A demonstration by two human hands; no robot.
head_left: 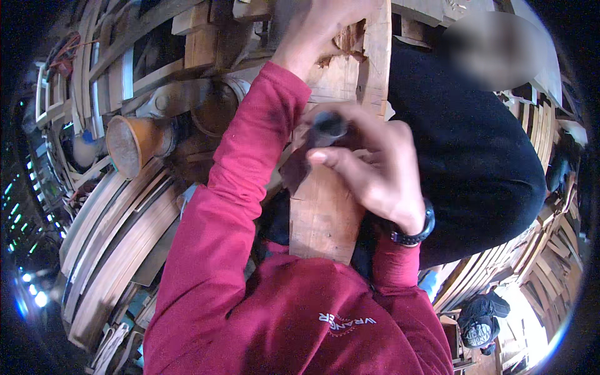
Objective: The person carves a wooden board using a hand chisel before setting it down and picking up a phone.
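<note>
Crimson sweatshirt (215, 256), white print (344, 324), bottom; tan board (326, 215), dark cylinder (330, 127), centre; black wristwatch (420, 232), centre right; orange pot (130, 145), left.

I can make out the right hand (384, 172), blurred, its fingers curled around a dark round-ended object (329, 127) over a wooden board (328, 212) that runs up from the red top (275, 312). The left hand (340, 15) is at the board's far end, cut off by my view's upper edge, so I can't judge its grip. Leftward I see curved planks (122, 250) near an orange cone-shaped vessel (129, 148).
</note>
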